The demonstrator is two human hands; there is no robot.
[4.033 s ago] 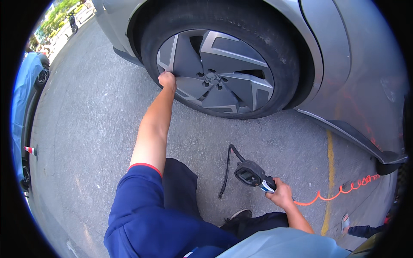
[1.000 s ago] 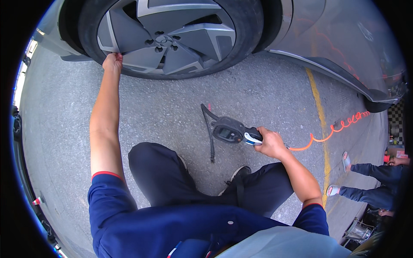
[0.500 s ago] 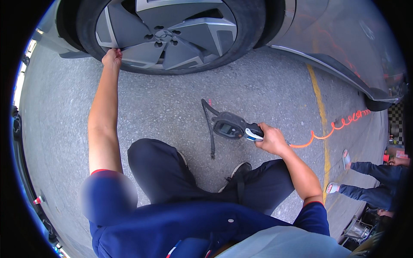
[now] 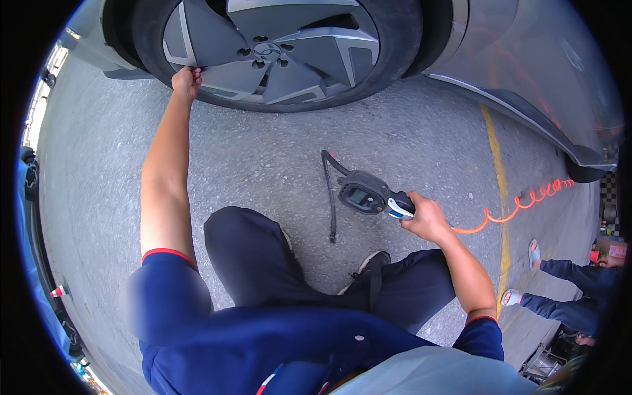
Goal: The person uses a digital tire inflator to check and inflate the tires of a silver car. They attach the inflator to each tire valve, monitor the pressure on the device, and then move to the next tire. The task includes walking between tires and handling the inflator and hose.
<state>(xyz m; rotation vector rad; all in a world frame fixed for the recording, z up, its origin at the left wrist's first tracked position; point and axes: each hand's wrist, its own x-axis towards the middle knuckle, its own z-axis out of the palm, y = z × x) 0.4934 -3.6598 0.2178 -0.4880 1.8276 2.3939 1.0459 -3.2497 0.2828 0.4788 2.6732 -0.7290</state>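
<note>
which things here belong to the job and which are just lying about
In use:
- black gauge, in the right hand
- orange coiled hose
- wheel, left hand at its rim

Just around:
- red-and-white cone
- another person's sandals

Navy short-sleeved shirt (image 4: 283,336), red-edged cuffs (image 4: 484,319), dark trousers (image 4: 247,253), dark shoe (image 4: 376,259)

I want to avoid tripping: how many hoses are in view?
2: the black hose at the left end of the gauge, and the orange hose running right from beside the right hand. Others may be hidden.
</note>
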